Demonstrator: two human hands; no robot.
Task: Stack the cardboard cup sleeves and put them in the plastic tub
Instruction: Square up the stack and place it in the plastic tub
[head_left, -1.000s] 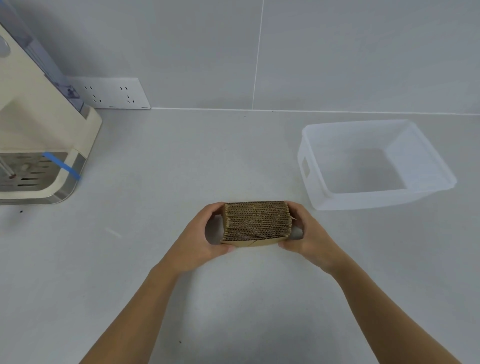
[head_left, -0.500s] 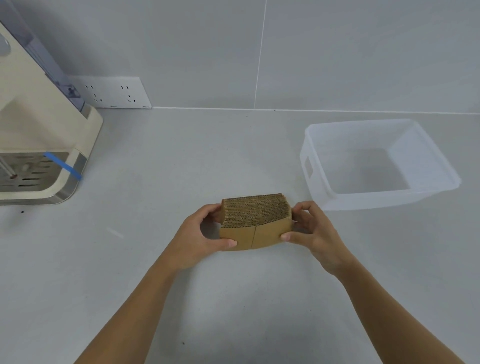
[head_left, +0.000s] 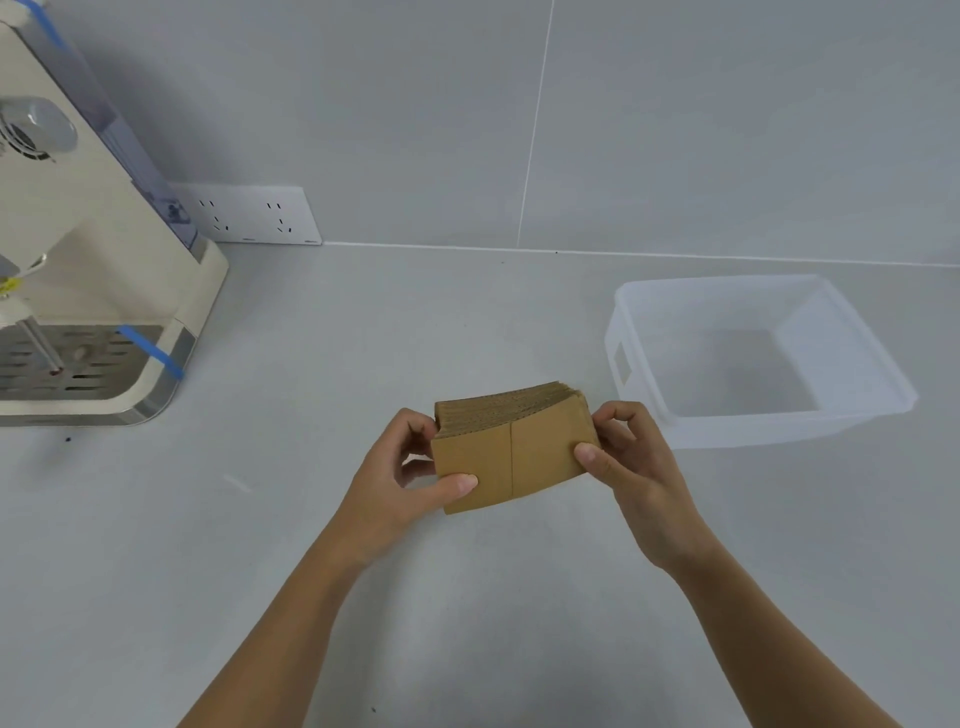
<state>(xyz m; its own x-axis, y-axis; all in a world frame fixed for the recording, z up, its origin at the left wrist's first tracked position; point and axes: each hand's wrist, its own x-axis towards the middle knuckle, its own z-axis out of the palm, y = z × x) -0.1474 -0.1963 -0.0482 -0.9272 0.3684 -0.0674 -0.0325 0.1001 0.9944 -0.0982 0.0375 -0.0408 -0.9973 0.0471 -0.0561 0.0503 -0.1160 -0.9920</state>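
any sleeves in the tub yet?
No, the plastic tub is empty; the stack of sleeves is held between the left hand and right hand over the counter.

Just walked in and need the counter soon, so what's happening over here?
A person is holding a stack of cardboard cup sleeves between both hands, the left hand gripping one end and the right hand the other, above the grey counter. The clear plastic tub stands to the right with nothing in it, so the sleeves are not yet inside. A cream machine stands at the far left.
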